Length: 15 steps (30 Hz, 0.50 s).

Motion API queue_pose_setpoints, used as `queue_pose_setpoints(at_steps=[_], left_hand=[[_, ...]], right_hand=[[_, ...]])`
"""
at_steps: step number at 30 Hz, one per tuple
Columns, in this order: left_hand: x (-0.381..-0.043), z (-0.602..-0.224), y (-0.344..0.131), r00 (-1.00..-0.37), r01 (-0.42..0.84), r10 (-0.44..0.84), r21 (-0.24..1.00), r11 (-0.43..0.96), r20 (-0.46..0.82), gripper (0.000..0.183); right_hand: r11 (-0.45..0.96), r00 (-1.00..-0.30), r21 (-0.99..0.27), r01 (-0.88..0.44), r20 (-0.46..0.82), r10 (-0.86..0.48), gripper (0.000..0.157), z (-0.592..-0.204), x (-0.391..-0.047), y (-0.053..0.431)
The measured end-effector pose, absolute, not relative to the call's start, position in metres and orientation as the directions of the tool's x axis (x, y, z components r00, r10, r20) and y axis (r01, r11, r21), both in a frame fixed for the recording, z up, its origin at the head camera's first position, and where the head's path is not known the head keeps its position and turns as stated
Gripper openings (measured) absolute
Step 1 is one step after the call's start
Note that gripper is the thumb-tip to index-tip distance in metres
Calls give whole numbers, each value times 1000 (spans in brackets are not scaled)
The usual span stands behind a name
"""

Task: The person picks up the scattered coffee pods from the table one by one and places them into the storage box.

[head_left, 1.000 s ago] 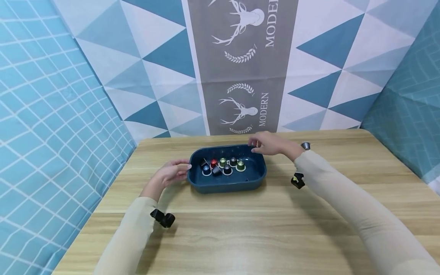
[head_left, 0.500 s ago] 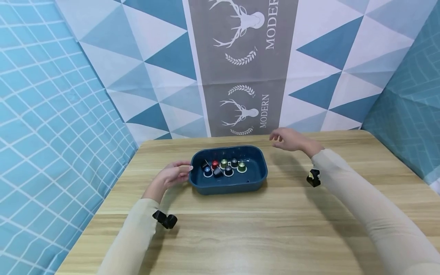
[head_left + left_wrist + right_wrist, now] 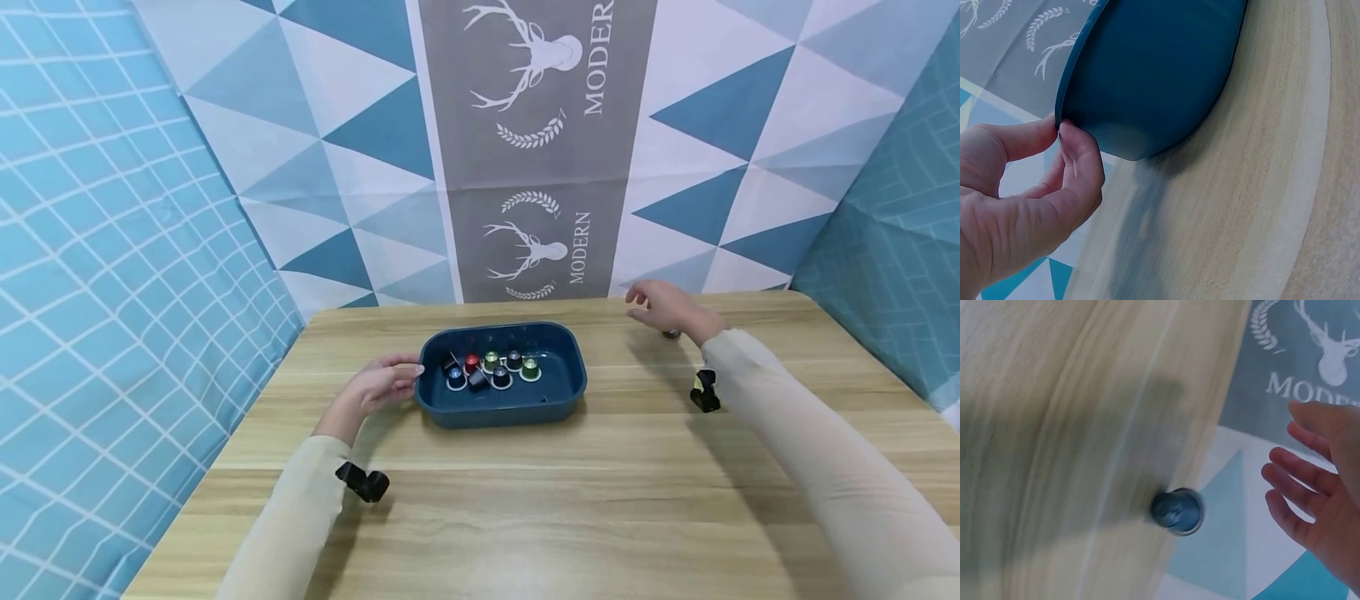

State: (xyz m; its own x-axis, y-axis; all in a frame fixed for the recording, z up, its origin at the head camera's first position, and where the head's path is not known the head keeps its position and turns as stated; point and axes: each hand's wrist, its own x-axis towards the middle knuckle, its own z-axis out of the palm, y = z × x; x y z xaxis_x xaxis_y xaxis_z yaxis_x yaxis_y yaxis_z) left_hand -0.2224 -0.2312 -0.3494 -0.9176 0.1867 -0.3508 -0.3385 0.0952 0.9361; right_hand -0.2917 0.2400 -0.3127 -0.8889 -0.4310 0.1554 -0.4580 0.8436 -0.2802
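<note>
A dark blue oblong tub (image 3: pixel 504 415) stands on the table, with several coffee capsules in its left and middle part. Among them are a red capsule (image 3: pixel 471 362), a blue capsule (image 3: pixel 455 375) and a green capsule (image 3: pixel 530 367). My left hand (image 3: pixel 377 388) pinches the tub's left rim between thumb and fingers, clearly seen in the left wrist view. Right of the tub, my right hand (image 3: pixel 663 307) hovers above the table with loosely bent fingers and nothing in them. A single dark coffee capsule (image 3: pixel 1175 511) stands on the table beneath it, mostly hidden by the hand in the head view.
The wooden table (image 3: pixel 525 517) meets a patterned wall covering (image 3: pixel 525 167) at its back edge, close behind the lone capsule. A blue checked cloth (image 3: pixel 112 292) hangs along the left side. Black wrist mounts sit on both sleeves.
My right hand has moved right, from above the tub's right end to above the lone capsule. My left hand keeps its pinch on the rim, and the tub stays in place.
</note>
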Motion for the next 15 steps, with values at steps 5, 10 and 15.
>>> queue_pose_setpoints(at_steps=[5,10,15], left_hand=[[-223,-349,-233,-921,-329,190,940,92,-341,46],[-223,-348,-233,-922,-328,187,940,90,-340,44],[-223,-352,-232,-920,-334,185,938,94,-346,40]], right_hand=[[866,-910,-281,-413,153,-385,31,-317,-295,250],[881,-927,-288,-375,126,-353,34,-322,-297,259],[905,-948,-283,-317,97,-302,39,-332,-297,269]])
